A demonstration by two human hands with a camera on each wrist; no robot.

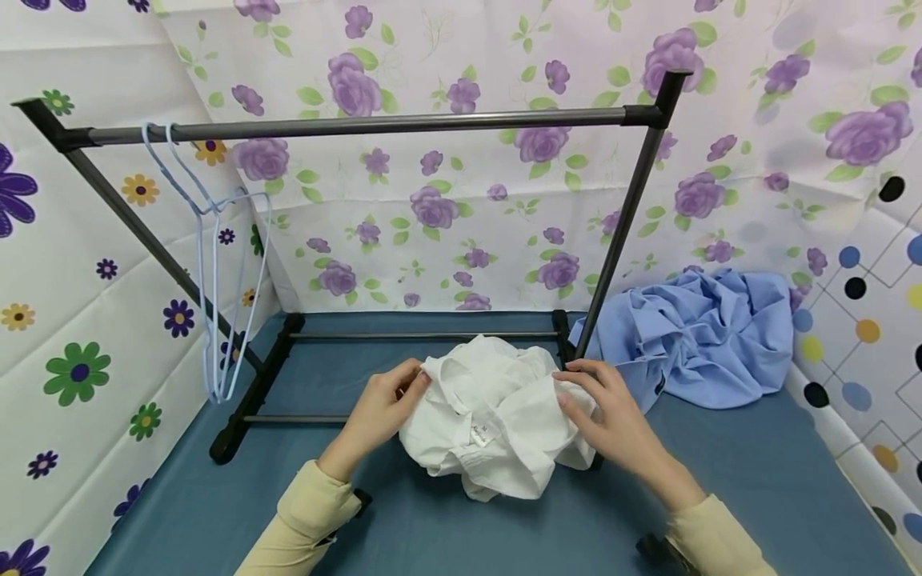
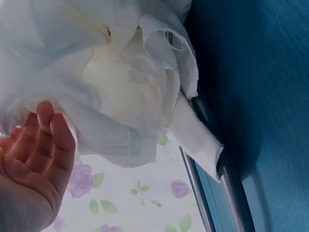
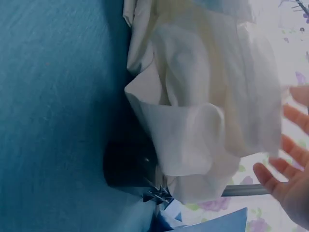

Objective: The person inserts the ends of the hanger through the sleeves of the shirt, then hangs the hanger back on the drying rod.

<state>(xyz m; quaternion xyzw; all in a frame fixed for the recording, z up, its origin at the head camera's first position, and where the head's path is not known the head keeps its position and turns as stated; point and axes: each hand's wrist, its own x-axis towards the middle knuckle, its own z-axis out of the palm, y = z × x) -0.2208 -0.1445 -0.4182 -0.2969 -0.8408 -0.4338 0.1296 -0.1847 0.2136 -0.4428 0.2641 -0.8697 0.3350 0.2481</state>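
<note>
A crumpled white shirt [image 1: 497, 424] is bunched up in front of me, a small label showing among its folds. My left hand [image 1: 385, 408] pinches its left edge between thumb and fingers; in the left wrist view that hand [image 2: 41, 164] has its fingers bent against the cloth. At the shirt's right side is my right hand [image 1: 612, 412], its fingers lying along the fabric. The right wrist view shows this hand [image 3: 289, 159] with fingers spread and loosely bent beside the shirt [image 3: 193, 111]. Part of the shirt hangs over the rack's lower bar [image 2: 231, 193].
A dark metal clothes rack [image 1: 374, 126] stands over the blue surface [image 1: 446, 536]. Light blue hangers [image 1: 209, 296] hang at its left end. Behind its right post lies a crumpled blue garment [image 1: 713, 336]. Patterned sheets [image 1: 432, 264] enclose the back and sides.
</note>
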